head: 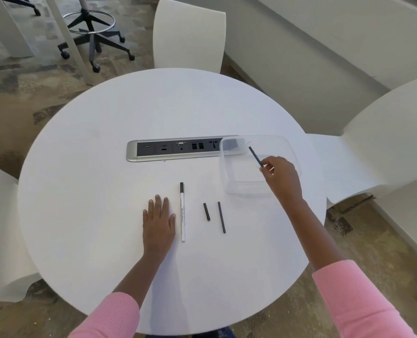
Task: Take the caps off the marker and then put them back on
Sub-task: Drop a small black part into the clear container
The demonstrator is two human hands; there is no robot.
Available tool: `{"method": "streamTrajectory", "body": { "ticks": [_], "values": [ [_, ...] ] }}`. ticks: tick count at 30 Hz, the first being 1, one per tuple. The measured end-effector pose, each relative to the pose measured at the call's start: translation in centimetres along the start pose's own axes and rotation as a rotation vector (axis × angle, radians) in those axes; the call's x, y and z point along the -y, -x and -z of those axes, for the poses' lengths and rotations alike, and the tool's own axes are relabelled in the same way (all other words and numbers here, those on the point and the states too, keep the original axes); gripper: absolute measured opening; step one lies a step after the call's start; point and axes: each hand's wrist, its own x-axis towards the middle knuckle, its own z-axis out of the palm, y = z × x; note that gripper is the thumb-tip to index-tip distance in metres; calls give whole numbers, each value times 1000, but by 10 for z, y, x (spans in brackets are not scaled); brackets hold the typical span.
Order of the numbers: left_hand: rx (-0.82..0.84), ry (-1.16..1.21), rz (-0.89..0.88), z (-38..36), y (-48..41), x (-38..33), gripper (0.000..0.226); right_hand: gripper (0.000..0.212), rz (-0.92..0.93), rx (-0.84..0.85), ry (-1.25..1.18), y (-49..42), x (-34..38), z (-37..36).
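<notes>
Pink sleeves point(110, 315) reach over a round white surface point(105, 167) among white chairs point(189, 32).
Left hand point(158, 223) lies flat, fingers together; right hand's fingers point(267, 164) pinch a black stick point(255, 156) above a clear container point(239, 186).

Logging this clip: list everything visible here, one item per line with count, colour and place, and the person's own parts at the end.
Table: one, white, round, centre of view.
Marker: one, white barrel with a black end, on the table beside the left hand.
Short black piece: one, on the table right of the marker.
Long black stick: one, on the table right of the short piece.
Held black stick: one, over the box.
Box: one, clear plastic, open, on the table's right side.
Socket strip: one, silver and dark, set in the table.
Chairs: three, white, around the table.
Stool: one, black base, far left.
Left hand: flat on the table, pink sleeve.
Right hand: grip on the held stick, pink sleeve.
</notes>
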Motion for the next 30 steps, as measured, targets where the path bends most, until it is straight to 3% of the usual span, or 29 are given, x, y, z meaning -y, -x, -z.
{"method": "streamTrajectory", "body": {
  "ticks": [5,13,17,25,30],
  "values": [
    [-36,18,26,-2,3,-5,57,18,42,132,211,-26,-6,-5],
    [-43,-35,40,-3,4,-7,75,25,5,479,431,-59,-15,-22],
    [-52,-30,51,-1,5,-10,72,27,-20,583,524,-68,-19,-29],
    [-51,-43,57,3,6,-14,62,28,23,616,582,-71,-26,-34],
    [-56,-32,57,3,6,-13,64,29,70,438,448,-68,-30,-25]
  ]
}}
